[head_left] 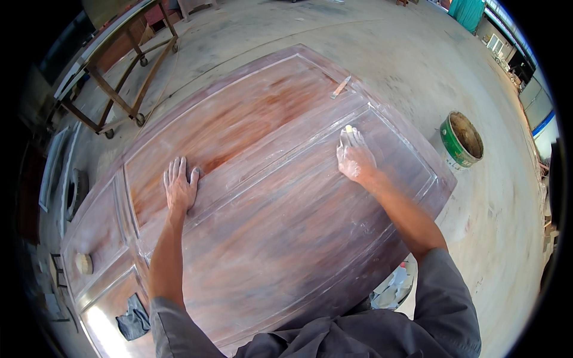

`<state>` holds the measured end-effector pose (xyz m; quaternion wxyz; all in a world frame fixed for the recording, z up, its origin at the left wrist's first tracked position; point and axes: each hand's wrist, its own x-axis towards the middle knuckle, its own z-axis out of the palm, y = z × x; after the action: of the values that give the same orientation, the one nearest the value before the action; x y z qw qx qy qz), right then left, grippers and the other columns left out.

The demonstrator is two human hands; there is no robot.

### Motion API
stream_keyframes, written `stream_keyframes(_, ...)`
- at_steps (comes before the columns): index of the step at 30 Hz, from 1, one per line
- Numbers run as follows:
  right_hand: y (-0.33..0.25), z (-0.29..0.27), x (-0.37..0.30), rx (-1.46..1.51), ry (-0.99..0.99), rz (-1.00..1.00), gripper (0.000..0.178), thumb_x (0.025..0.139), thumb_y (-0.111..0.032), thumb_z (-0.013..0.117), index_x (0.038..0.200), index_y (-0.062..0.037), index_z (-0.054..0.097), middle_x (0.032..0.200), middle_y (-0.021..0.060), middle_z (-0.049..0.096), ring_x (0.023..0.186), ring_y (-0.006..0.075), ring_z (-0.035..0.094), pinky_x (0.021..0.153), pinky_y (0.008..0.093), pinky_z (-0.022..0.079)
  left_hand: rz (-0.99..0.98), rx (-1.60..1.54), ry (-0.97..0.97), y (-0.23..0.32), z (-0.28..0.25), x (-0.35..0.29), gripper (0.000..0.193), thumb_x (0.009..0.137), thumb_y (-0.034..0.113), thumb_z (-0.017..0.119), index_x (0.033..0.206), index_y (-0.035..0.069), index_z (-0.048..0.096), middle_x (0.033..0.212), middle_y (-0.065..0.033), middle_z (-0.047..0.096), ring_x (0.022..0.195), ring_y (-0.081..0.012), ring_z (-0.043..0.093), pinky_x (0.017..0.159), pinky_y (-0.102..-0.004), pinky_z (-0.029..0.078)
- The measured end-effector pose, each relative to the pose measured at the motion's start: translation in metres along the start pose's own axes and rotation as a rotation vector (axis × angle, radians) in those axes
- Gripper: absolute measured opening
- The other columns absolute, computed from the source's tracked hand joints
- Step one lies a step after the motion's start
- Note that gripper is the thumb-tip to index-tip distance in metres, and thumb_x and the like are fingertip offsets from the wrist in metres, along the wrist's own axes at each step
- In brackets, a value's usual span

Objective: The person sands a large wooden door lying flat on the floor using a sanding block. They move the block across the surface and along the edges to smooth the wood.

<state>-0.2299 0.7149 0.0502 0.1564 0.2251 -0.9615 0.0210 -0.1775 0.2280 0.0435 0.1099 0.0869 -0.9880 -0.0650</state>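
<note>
left hand [181,188] lies flat, fingers spread wide, palm down on the wooden door panel [268,197], holding nothing. right hand [354,158] is further out, fingers curled narrow over a small pale piece [348,128], prob sandpaper or a filler pad, pressed on the panel near a raised moulding; only its tip shows so can't tell what it is.

risks: dusty white film over the panel, so the bracing left palm could slide if weight shifts. right hand working along the moulding edge could round it off or skip over the groove. small stick-like tool [341,88] beyond the right hand sits near the panel's far edge, could get knocked off.

right of the right hand, green bucket [461,139] on the floor, contents unclear. dark rag [133,319] and round disc [83,263] near the left elbow, hard to id. metal trolley frame [119,77] far beyond the left hand, partly cut off.
</note>
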Motion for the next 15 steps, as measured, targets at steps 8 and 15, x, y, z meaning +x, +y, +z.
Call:
stream_keyframes(8,-0.019,-0.009,-0.016,0.133,0.019,-0.130,0.052,0.099,-0.023,0.048,0.136,0.0142,0.051,0.146,0.0332,0.047,0.141,0.0430,0.043,0.122,0.0460,0.029,-0.012,-0.003,-0.013,0.001,-0.002,-0.002,0.067,0.102,0.049,0.047,0.154,0.006,0.041,0.161,-0.0161,0.036,0.152,-0.0332,0.027,0.125,-0.0485,0.016)
stream_keyframes(15,-0.119,-0.036,-0.054,0.190,0.024,-0.139,0.050,0.098,-0.020,0.048,0.133,0.0162,0.051,0.142,0.0356,0.049,0.138,0.0454,0.045,0.121,0.0479,0.030,0.003,-0.006,0.001,-0.001,0.001,-0.003,0.067,0.103,0.049,0.047,0.153,0.006,0.041,0.161,-0.0160,0.036,0.152,-0.0334,0.027,0.125,-0.0478,0.017)
